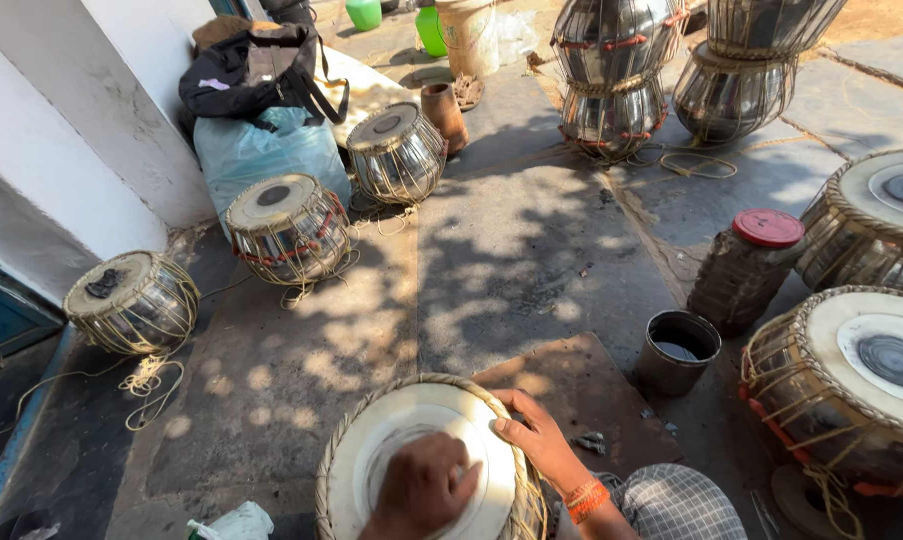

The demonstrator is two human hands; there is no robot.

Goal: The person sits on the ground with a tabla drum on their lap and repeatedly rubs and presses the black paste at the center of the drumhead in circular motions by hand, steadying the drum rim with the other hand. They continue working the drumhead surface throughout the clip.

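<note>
Item in hand: one round metal-bodied drum with a white skin head and a braided cord rim (pixel 426 470), sitting at the bottom centre of the view, directly in front of me on the paved ground. My left hand (pixel 421 490) lies curled on the middle of the skin, fingers bent under; whether it grips anything, I cannot tell. My right hand (pixel 536 435) rests spread on the right rim, fingertips on the skin's edge, holding nothing. Just beside it on the right: a flat brown board (pixel 571 385), a small dark metal tin (pixel 678 350) and a ribbed jar with a red lid (pixel 746 265). Further left stand three smaller laced drums (pixel 291 228); two larger finished drums (pixel 861 375) are at right.
</note>
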